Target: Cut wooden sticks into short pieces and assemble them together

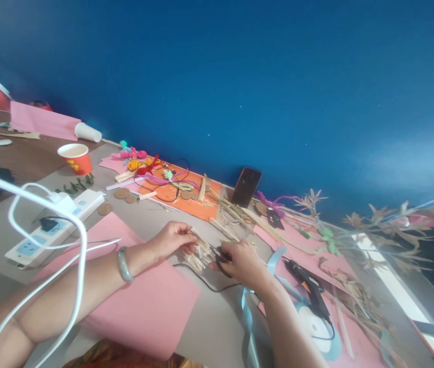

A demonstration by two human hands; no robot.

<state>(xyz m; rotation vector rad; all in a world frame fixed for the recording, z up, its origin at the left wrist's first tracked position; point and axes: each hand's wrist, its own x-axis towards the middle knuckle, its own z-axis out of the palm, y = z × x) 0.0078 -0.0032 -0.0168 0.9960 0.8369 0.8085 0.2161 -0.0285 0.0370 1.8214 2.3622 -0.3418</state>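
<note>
My left hand [178,239], with a jade-coloured bangle [125,265] on its wrist, is closed in a pinch on a thin piece of straw-coloured dried stalk [198,235]. My right hand [240,263] is wrapped round dark-handled scissors [222,260], whose blades point left towards the stalk. Beneath both hands lies a small pile of short cut pieces [197,261]. Part of the scissors is hidden by my right fingers. A large pink paper sheet [143,306] lies under my left forearm.
A white power strip [58,230] with a looping white cable [82,266] stands at left, near a red paper cup [75,159]. A glue gun [311,289] and blue ribbon [248,322] lie right. A phone [246,186] leans on the blue wall [240,92].
</note>
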